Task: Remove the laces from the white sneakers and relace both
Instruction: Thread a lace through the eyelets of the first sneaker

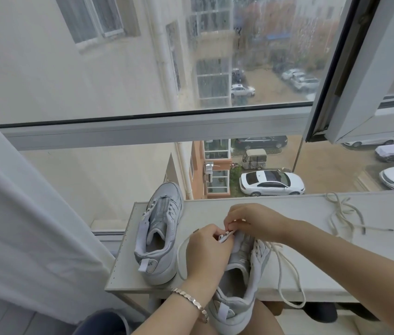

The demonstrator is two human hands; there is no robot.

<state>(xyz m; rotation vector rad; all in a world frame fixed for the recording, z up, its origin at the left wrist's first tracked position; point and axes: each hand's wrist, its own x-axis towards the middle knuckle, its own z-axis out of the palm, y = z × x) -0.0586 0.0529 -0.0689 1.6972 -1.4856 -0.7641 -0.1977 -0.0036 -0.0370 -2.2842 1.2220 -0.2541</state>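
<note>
A white sneaker with grey panels (239,281) overhangs the near edge of the pale flat tabletop (215,209), heel toward the person, its cream lace (288,269) looping slack off both sides. The left hand (205,252) and right hand (256,221) both pinch its front eyelet row with curled fingers. A second, laceless white sneaker (159,238) stands by the tabletop's left edge, and a loose cream lace (343,216) lies on bare surface well to the right.

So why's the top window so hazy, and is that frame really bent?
Head view: rain streaks and blurs the upper glass pane; head view's wide lens bows the grey window frame; daylight is flat, shadows faint; the held white leather sneaker is sharp.
</note>
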